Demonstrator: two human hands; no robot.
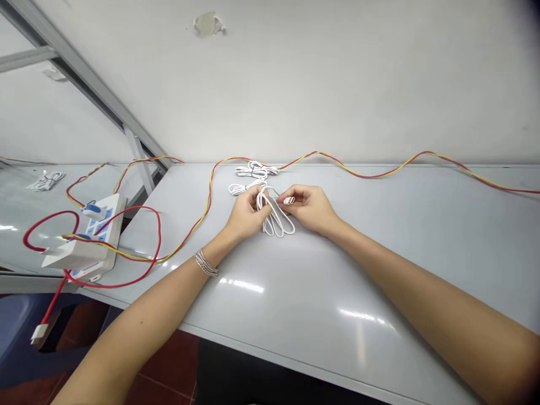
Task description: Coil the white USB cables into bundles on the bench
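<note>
Forearms point(405, 281), left hand point(248, 215) and right hand point(311, 208) on white cable point(275, 215)

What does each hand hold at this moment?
Left hand: closed, holding the looped white cable.
Right hand: fingers closed near the white connector, apparently pinching its cable end.
</note>
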